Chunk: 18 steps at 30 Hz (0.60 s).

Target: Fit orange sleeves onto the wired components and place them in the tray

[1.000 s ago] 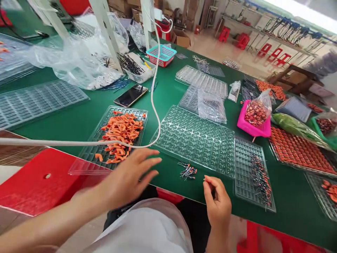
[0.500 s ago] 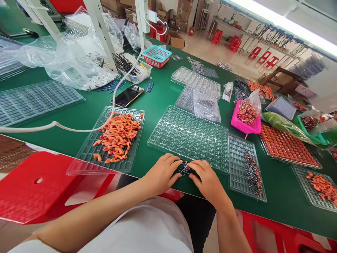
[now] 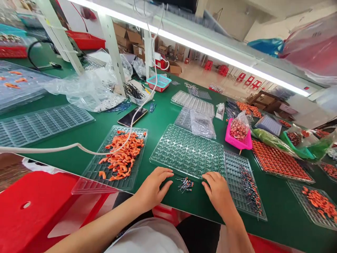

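Observation:
A small heap of dark, thin-legged parts with orange tips (image 3: 185,184) lies on the green table between my hands. To its left is my left hand (image 3: 155,186), fingers apart and holding nothing. On the other side my right hand (image 3: 217,189) is also open, its fingertips at the near edge of a clear plastic tray (image 3: 189,149) with rows of round pockets. Further right, a grid tray (image 3: 229,175) carries more of the same thin-legged parts (image 3: 250,189). Left of my hands, a pile of orange curved pieces (image 3: 122,154) rests on another clear tray (image 3: 91,172).
A white cable (image 3: 79,146) hangs across the left tray. Behind it lies a phone (image 3: 132,116). A pink basket (image 3: 238,140) with a bag of reddish parts stands at right, near a tray of orange-red pieces (image 3: 281,161). A red stool (image 3: 34,203) is at lower left.
My hands have drawn apart, away from the thin-legged parts, which now lie loose on the table. The camera view has tilted upward.

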{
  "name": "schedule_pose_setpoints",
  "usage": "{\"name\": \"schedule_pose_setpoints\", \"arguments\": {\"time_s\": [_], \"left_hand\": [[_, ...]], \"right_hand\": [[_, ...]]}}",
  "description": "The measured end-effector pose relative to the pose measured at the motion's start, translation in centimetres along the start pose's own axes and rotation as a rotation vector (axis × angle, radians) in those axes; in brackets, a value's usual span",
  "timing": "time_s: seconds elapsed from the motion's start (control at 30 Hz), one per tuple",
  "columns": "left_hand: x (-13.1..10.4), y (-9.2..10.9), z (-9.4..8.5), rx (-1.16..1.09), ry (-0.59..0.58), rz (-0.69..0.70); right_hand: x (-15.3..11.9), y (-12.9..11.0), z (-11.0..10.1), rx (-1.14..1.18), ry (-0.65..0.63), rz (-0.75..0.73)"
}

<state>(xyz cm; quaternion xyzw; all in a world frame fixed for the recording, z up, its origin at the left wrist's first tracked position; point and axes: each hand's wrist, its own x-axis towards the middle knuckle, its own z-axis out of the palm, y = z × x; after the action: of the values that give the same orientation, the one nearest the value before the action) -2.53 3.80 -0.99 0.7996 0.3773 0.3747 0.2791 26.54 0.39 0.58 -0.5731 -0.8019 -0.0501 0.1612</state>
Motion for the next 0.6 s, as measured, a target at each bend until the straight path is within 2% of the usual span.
{"name": "schedule_pose_setpoints", "arguments": {"time_s": [0.17,0.3,0.5,0.6], "left_hand": [[-0.2,0.3,0.0,-0.039,0.031,0.006],[-0.3,0.1,-0.4,-0.068,0.089,-0.014],[0.2,0.8,-1.1,-0.122,0.147,-0.034],[0.6,1.3,-1.2,-0.178,0.148,-0.145]], "right_hand": [[1.2,0.2,0.9,-0.081,-0.044,-0.133],[1.7,0.0,0.4,-0.086,-0.014,-0.122],[2.0,0.4,-0.5,-0.042,0.145,-0.113],[2.1,0.6,-0.6,-0.021,0.228,-0.123]]}}
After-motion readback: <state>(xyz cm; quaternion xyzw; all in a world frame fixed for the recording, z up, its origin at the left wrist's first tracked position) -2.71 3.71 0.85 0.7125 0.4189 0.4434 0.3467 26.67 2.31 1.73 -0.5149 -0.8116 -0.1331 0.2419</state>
